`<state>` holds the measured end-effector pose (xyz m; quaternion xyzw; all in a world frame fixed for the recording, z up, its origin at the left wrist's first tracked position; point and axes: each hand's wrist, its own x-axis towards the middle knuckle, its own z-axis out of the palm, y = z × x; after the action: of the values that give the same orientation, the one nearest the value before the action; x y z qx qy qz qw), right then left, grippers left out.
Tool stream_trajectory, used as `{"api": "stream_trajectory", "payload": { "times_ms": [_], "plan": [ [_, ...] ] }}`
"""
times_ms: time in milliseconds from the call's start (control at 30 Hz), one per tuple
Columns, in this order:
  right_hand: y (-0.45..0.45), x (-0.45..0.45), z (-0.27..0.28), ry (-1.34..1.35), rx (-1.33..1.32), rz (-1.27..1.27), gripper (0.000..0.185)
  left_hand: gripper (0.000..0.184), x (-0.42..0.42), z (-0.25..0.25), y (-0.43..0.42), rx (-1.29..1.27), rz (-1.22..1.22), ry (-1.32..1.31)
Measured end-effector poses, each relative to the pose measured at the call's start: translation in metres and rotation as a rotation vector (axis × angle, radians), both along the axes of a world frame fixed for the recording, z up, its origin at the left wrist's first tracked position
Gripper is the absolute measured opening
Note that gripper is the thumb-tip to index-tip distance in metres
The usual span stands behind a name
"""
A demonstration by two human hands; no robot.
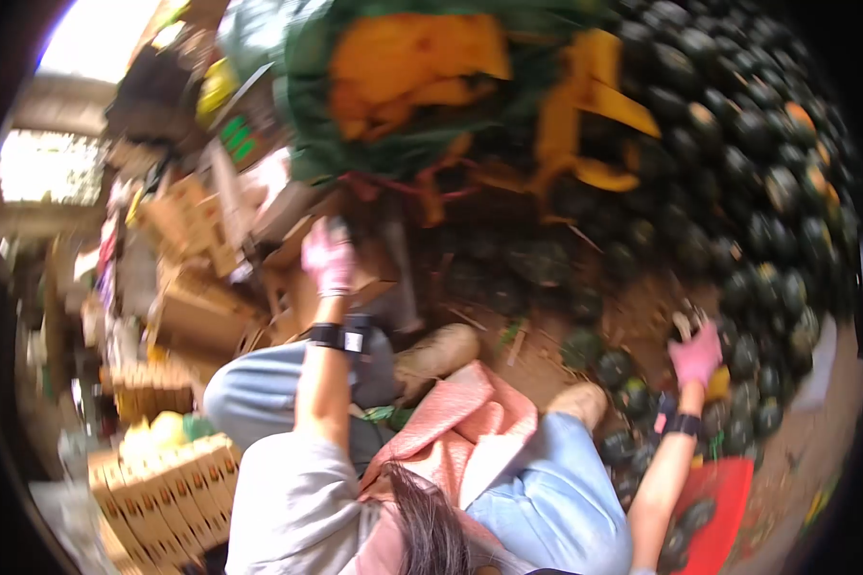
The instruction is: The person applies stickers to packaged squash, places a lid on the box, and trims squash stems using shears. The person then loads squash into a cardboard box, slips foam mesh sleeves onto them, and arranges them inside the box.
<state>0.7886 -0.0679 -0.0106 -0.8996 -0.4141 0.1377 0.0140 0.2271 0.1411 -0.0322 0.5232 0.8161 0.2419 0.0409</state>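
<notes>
My left hand (328, 261), in a pink glove, reaches into an open cardboard box (372, 278) ahead of my knee. Something small and dark shows at its fingertips, too blurred to name. Out to the right, my right hand (697, 355), also pink-gloved, is curled low beside a large heap of dark green pumpkins (772, 240). A thin, pale object (683, 326) sticks out from its fingers; blur hides its kind. Near that hand, a few more green pumpkins (616, 366) rest on the soil.
A green sack with orange print (307, 105) stands ahead. Cardboard boxes (201, 311) crowd the left, with a stack of folded cartons (168, 498) nearer me. Pink woven cloth (460, 422) lies between my legs. A red sheet (729, 498) lies at the lower right.
</notes>
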Motion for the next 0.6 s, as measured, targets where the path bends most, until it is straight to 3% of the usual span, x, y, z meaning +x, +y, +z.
{"api": "stream_trajectory", "payload": {
  "times_ms": [33,67,100,200,233,267,333,400,433,467,533,600],
  "plan": [
    [-0.004,-0.008,-0.001,-0.049,0.037,-0.034,0.060,0.045,0.044,0.021,-0.012,0.198,-0.155,-0.054],
    [-0.009,0.002,-0.021,0.113,0.192,-0.064,0.056,0.044,0.078,0.046,-0.026,0.316,-0.301,-0.129],
    [-0.017,0.024,-0.041,0.165,0.177,-0.093,0.053,0.043,0.123,0.060,-0.036,0.339,-0.457,-0.253],
    [-0.026,0.048,-0.077,0.181,0.278,-0.129,0.051,0.040,0.206,0.067,-0.084,0.118,-0.830,-0.662],
    [-0.022,0.038,-0.064,0.203,0.215,-0.168,0.049,0.040,0.231,0.056,-0.104,-0.020,-0.928,-0.761],
    [-0.025,0.039,-0.071,0.201,0.255,-0.123,0.050,0.052,0.257,0.037,-0.118,-0.196,-1.056,-0.761],
    [-0.023,0.001,-0.039,-0.076,0.328,0.002,0.054,0.068,0.312,0.023,-0.154,-0.428,-0.957,-1.120],
    [-0.024,-0.040,-0.011,0.130,0.630,0.080,0.059,0.080,0.349,0.027,-0.173,-0.556,-0.769,-1.301],
    [-0.027,-0.058,0.005,0.495,0.603,0.078,0.058,0.082,0.359,0.046,-0.173,-0.674,-0.610,-1.568],
    [-0.028,-0.071,0.022,0.854,0.580,0.050,0.058,0.075,0.364,0.034,-0.178,-0.412,-0.771,-1.384],
    [-0.019,-0.073,0.069,1.020,0.671,0.353,0.055,0.062,0.346,0.049,-0.165,-0.591,-0.589,-1.589],
    [-0.032,-0.067,0.061,0.857,0.627,0.184,0.054,0.053,0.331,0.050,-0.157,-0.663,-0.481,-1.950]
  ]
}}
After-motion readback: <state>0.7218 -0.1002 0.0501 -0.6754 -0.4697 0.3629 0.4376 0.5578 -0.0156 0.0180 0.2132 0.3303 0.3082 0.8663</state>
